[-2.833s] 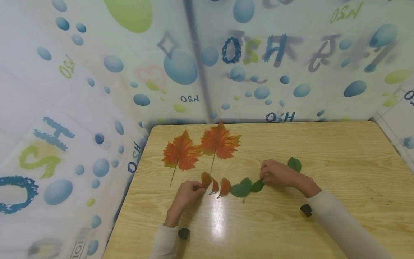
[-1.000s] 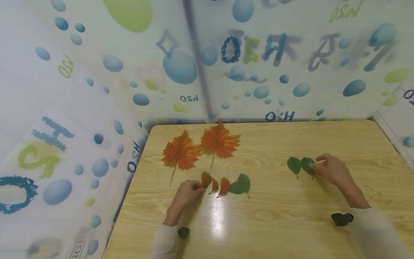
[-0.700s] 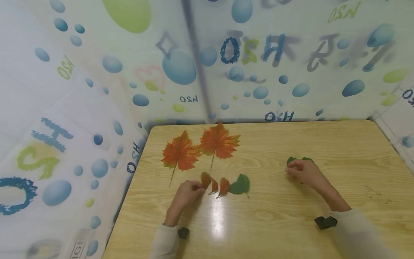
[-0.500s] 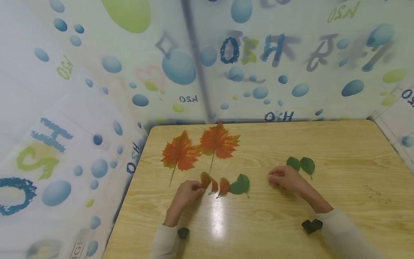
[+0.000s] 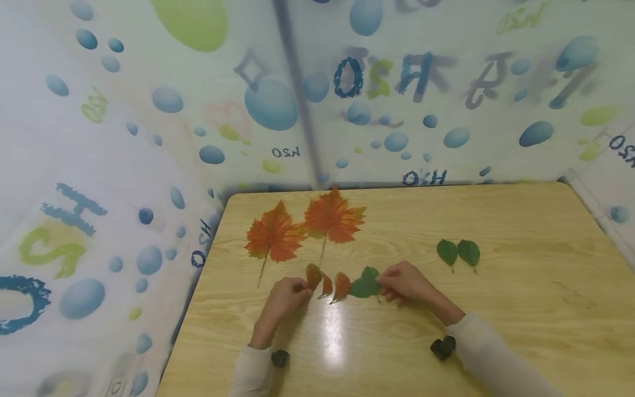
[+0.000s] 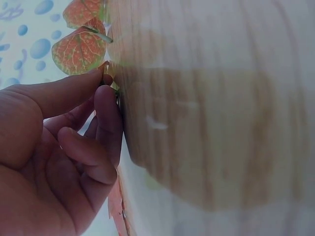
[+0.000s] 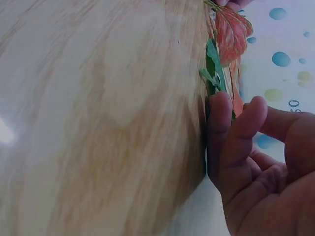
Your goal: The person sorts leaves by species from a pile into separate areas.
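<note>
In the head view my left hand pinches the leftmost of several small red-and-green leaves between thumb and forefinger. Two more small reddish leaves lie just right of it in a row. At the row's right end is a green, toothed leaf shape, which looks like overlapping leaves. My right hand pinches its right edge, fingers curled and low over the wood in the right wrist view. Farther right, a green leaf and another green leaf lie side by side, stems toward me.
Two large orange maple leaves, the left one and the right one, lie behind the row with their stems toward me. The pale wooden table meets a curtain printed with bubbles at its back edge.
My right hand laid a green leaf beside the other at the right, let go, and came back left to the green leaf in the row. The left hand stayed in place.
</note>
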The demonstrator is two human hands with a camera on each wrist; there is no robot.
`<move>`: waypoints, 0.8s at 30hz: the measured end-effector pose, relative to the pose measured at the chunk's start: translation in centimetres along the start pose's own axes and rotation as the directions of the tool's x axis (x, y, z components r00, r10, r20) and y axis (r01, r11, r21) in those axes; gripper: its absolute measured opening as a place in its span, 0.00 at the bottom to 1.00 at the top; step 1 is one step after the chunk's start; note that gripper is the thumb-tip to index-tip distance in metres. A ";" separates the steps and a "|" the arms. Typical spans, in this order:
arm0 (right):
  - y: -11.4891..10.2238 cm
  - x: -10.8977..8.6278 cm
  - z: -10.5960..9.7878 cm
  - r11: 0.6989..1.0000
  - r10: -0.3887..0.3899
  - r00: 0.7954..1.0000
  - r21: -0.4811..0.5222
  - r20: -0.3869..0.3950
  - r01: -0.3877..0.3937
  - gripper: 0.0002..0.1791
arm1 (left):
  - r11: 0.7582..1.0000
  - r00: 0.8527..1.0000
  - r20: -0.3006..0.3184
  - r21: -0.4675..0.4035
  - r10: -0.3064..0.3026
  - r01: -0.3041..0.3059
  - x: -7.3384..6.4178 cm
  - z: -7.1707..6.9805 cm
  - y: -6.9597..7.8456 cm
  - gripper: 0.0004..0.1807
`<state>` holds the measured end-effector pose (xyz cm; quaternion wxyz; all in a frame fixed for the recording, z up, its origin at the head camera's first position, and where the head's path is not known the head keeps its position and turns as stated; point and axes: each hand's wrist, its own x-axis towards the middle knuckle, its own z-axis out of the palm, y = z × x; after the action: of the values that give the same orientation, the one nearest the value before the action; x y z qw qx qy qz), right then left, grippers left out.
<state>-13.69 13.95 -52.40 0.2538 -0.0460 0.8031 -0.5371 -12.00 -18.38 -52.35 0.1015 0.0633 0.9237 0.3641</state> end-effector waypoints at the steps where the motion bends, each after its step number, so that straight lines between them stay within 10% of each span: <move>1: -0.1 0.1 0.2 1.000 -0.005 1.000 0.000 0.001 0.005 0.12 | 1.000 1.000 -0.003 0.001 -0.004 0.004 0.0 0.0 0.0 0.03; 11: -0.2 0.3 -0.2 0.999 0.043 0.997 -0.014 -0.057 -0.044 0.11 | 1.000 1.000 -0.006 -0.007 0.008 -0.008 -0.1 0.0 -0.4 0.04; 24: 1.4 -0.5 -7.3 0.993 0.052 0.965 -0.088 -0.256 -0.077 0.17 | 1.000 1.000 -0.005 -0.019 0.011 -0.011 0.1 0.0 -0.1 0.03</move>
<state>-16.31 20.86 -51.29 0.1642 0.0367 0.8552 -0.4903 -12.06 -18.47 -52.43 0.0977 0.0663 0.9201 0.3734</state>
